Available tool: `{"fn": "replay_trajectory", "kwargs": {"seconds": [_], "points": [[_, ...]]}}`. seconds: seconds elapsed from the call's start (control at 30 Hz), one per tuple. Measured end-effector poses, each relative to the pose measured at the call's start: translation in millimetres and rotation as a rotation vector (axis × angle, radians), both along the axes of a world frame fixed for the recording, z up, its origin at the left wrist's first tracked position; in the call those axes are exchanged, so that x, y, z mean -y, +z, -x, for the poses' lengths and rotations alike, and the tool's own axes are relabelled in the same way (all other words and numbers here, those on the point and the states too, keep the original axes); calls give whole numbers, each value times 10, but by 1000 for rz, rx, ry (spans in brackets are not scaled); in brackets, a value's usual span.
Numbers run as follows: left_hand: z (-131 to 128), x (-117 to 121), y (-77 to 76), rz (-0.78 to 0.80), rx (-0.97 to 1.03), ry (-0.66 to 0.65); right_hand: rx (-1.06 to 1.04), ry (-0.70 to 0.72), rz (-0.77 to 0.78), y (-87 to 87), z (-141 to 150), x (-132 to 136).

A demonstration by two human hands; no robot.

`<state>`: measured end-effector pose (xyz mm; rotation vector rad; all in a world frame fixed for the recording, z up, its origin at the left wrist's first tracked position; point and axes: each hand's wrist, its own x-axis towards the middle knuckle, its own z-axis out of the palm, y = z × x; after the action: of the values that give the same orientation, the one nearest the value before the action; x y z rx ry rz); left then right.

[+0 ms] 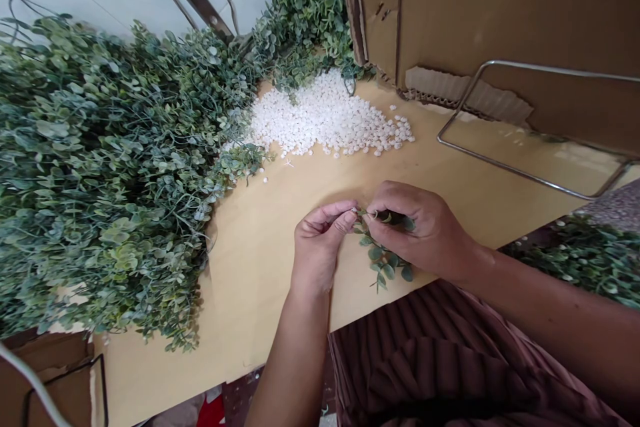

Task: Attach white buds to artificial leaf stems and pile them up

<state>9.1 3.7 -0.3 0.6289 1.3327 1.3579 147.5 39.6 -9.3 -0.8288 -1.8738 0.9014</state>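
Observation:
Over the front part of the board, my right hand (pixel 425 230) is closed around an artificial leafy sprig (pixel 385 260), its thumb and forefinger pinching the stem. The sprig's green leaves hang below the fingers. My left hand (pixel 323 240) meets it from the left, thumb and forefinger pressed together at the stem's end. Something tiny and pale shows at those fingertips, too small to name. Beyond the hands lies a heap of small white plastic pieces (pixel 320 117).
A large pile of artificial greenery (pixel 125 180) covers the left side. At the back right stands a cardboard box (pixel 500 20), with a bent metal wire frame (pixel 515 167) before it. More greenery (pixel 585 263) lies at lower right, beyond the tan board's edge (pixel 270 320).

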Motion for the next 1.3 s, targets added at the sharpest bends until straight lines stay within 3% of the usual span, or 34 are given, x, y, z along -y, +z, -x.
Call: {"fn": "replay_trajectory", "kwargs": {"seconds": [0.63,0.87,1.07,1.3], "points": [[14,-4,-6,-36,-93,-83,-32,80,116,-7,-15,5],[-1,-33,-17,-24,-106,-121,8,46,190,-21,6,-5],[15,32,27,-50,-253,10,-34,-65,150,-44,37,-38],[-103,77,112,-14,-261,-218,-135,-148,136,-64,31,-41]]}}
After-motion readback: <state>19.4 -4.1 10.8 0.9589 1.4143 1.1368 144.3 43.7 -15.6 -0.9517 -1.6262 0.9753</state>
